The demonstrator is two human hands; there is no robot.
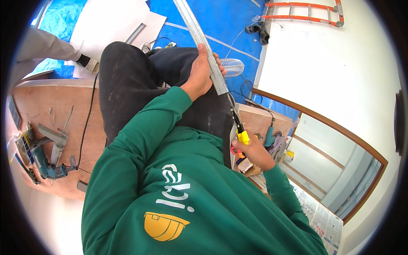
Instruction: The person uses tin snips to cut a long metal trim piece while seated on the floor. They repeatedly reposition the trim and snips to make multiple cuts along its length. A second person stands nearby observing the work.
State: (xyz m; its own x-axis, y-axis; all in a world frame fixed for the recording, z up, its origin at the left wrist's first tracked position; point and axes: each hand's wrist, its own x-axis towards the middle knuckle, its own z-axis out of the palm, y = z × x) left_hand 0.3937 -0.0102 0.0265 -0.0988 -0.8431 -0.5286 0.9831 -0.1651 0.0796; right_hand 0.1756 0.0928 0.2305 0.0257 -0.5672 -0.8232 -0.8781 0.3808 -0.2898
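Note:
My left hand (pixel 202 71) is wrapped round a long silver metal channel (pixel 194 30), which slants up and away past the top edge of the picture. In my right hand (pixel 255 152) are tin snips (pixel 239 126) with yellow grips and dark metal jaws. The jaws point up at the near end of the channel, close by its corner; whether they bite into the metal I cannot tell. Both hands work above my dark trousers (pixel 127 80) as I sit on a wooden surface (pixel 72 95).
At left lie a teal power tool (pixel 46 165), other tools and a black cord (pixel 88 119). Another person's foot (pixel 88 63) stands at upper left. Blue sheeting (pixel 193 15) covers the floor, with an orange ladder (pixel 304 5) far right. A wood-framed opening (pixel 335 123) is at right.

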